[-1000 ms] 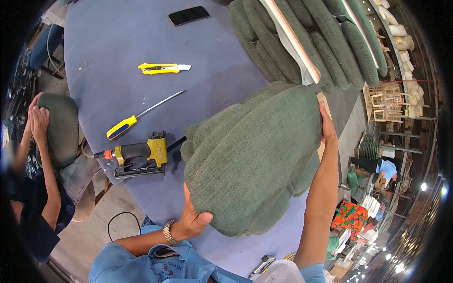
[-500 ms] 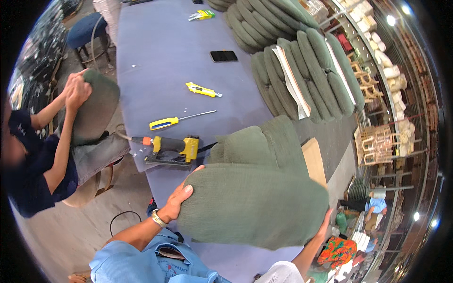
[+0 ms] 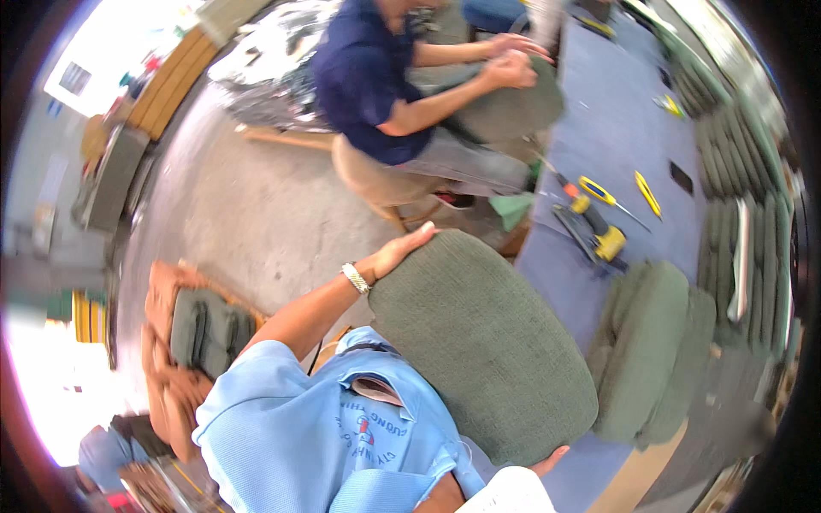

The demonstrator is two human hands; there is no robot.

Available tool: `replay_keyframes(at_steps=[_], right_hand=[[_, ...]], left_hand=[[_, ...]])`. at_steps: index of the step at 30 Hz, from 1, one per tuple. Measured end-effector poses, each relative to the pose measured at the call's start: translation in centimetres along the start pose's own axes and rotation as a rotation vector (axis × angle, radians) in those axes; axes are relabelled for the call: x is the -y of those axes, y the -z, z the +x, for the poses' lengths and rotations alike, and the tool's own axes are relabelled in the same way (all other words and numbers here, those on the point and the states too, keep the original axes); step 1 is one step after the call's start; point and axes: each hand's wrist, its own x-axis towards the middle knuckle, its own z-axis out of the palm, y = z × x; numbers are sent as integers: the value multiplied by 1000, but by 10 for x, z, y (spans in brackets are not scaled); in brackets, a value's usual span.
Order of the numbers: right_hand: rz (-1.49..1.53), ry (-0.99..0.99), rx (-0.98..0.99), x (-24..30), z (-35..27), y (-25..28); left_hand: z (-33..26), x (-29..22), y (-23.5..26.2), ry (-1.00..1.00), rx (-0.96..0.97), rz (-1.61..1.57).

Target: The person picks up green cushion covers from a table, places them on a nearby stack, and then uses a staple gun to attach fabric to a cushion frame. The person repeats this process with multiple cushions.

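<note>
Cushion (image 3: 483, 350): rounded and dark green; I had it tilted before my body, its broad face toward me, one hand at its upper left and one at its lower edge.
Left hand (image 3: 400, 254): closed on the cushion's upper-left edge, some of the fingers hidden behind it.
Right hand (image 3: 550, 462): had hold of the lower edge; most of it was out of sight, so I cannot tell how far its fingers were curled.
Watch (image 3: 355, 278): a metal one circled my left wrist.
Pile (image 3: 654, 342): more green cushions, overlapping, lay just right of mine.
Table (image 3: 616, 128): blue, it ran beneath the pile and away from me.
Staple gun (image 3: 599, 231): yellow and black, it lay beyond the pile.
Screwdriver (image 3: 599, 191): yellow-handled, just past the staple gun.
Cutter (image 3: 647, 195): yellow, near the screwdriver's right.
Phone (image 3: 682, 177): black, right of the cutter.
Row (image 3: 718, 256): green cushions stood packed along the right.
Co-worker (image 3: 368, 94): sat ahead in a navy top, hands at another green cushion.
</note>
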Motion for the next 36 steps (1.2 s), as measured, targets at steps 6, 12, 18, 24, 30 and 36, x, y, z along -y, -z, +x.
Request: replay_keyframes(at_steps=[6, 12, 18, 24, 30, 36], right_hand=[[-248, 87, 265, 22, -7, -30], [-580, 124, 493, 56, 2, -150], [-741, 194, 669, 19, -92, -271], [-745, 187, 729, -49, -168, -353], [-1051, 203, 854, -137, -248, -476], [-1036, -56, 1434, -241, -288, -575]], left_hand=[[-109, 68, 25, 68, -145, -240], [-149, 137, 65, 43, -346, -408], [-287, 161, 142, -9, -463, -585], [-326, 187, 231, -25, -535, -683], [-393, 200, 310, -220, -829, -712], [-481, 239, 398, -235, -1012, -850]])
